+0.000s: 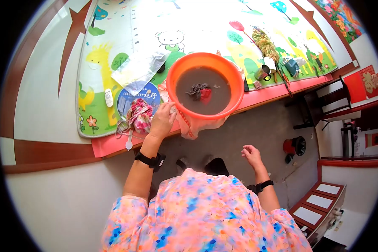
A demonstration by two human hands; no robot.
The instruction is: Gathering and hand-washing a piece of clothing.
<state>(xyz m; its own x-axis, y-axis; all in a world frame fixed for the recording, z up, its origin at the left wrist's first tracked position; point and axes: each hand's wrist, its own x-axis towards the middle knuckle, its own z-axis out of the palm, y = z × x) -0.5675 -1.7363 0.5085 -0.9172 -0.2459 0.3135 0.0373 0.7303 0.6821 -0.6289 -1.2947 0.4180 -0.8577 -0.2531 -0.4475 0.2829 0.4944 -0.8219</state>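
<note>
An orange plastic basin [204, 115] holds murky grey-brown water [219, 96]. In the water lie a grey stringy bundle [197, 91] and a red cloth [206, 95]. My left hand [162, 122] is at the basin's lower left, its fingertips close to the rim and a peach cloth [201, 126] under the basin. Something pale shows by those fingers, but whether they grip it is unclear. A crumpled pink-and-white floral cloth [140, 115] lies just left of this hand. My right hand [252, 156] hangs over the floor, apart from the table, fingers loosely bent with nothing in them.
A cartoon-patterned mat [97, 124] covers the table. On it are a clear plastic bag [141, 71], a round blue fan [126, 102], a white remote [109, 97], a metal mug [263, 72], a duster [264, 44] and a red fly swatter [237, 25]. A dark chair [315, 104] stands right.
</note>
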